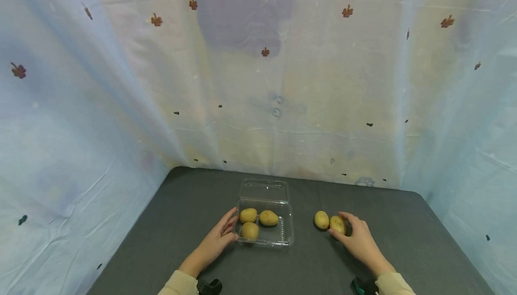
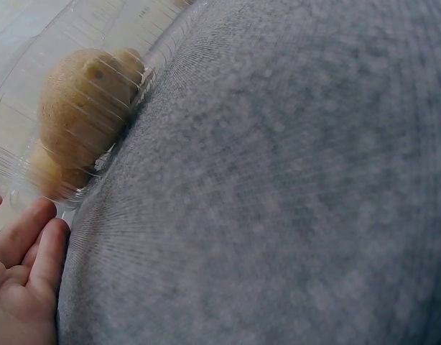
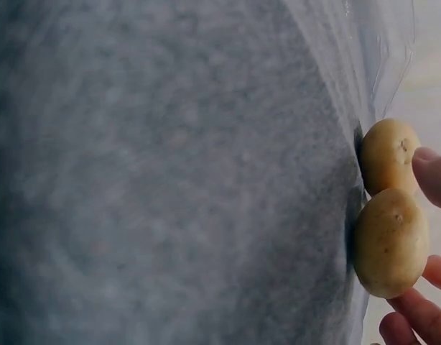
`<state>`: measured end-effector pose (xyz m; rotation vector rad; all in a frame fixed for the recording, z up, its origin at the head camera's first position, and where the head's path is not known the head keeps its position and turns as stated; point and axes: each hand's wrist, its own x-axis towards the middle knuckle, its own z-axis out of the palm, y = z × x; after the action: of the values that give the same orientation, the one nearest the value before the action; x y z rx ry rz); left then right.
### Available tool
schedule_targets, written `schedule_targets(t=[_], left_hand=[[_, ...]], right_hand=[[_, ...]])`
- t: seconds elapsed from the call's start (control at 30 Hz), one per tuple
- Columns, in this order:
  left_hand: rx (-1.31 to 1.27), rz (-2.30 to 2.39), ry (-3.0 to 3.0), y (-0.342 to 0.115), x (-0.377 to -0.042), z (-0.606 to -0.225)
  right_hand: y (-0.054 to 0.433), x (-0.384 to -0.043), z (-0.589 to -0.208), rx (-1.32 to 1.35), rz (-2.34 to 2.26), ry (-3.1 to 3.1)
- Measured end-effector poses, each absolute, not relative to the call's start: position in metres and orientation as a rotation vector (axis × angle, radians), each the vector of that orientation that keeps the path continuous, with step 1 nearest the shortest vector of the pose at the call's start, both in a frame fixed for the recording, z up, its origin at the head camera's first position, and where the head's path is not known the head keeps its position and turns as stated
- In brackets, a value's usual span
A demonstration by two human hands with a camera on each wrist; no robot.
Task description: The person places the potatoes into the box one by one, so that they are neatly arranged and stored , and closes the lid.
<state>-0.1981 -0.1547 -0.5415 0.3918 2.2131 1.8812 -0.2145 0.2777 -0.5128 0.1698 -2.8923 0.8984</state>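
Observation:
My left hand (image 1: 218, 241) is at the left side of a clear plastic clamshell box (image 1: 285, 234), fingers extended and fingertips right at its wall. Three potatoes lie inside: one at the back left (image 1: 248, 215), one to the right (image 1: 269, 218) and one at the front left (image 1: 249, 231). In the left wrist view potatoes (image 2: 84, 108) show through the wall. To the right, my right hand (image 1: 361, 243) spreads thumb and fingers around a potato (image 3: 390, 244) on the table, fingertips at its edge. Another potato (image 1: 321, 220) sits just left of it.
The box's lid (image 1: 264, 190) stands open toward the back. A dark grey cloth covers the table (image 1: 194, 196). Pale curtains (image 1: 307, 84) with leaf prints hang behind and at both sides, close to the table's edges.

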Motion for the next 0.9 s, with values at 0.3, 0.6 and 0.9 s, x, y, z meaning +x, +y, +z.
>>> schedule_targets(t=[0.3,0.6,0.9], left_hand=[[0.409,1.861,2.221,-0.156,-0.1998,-0.5444],[0.4,1.872,2.222,-0.1553,-0.1996,-0.5446],[0.416,1.875,2.205,-0.1564,-0.2004,-0.5442]], right_hand=[[0.2825,-0.214,-0.5206,0.104,0.922,-2.955],[0.2831,-0.2138,-0.5202,0.098,0.945,-2.961],[0.2838,-0.2146,-0.5187,0.072,0.959,-2.973]])
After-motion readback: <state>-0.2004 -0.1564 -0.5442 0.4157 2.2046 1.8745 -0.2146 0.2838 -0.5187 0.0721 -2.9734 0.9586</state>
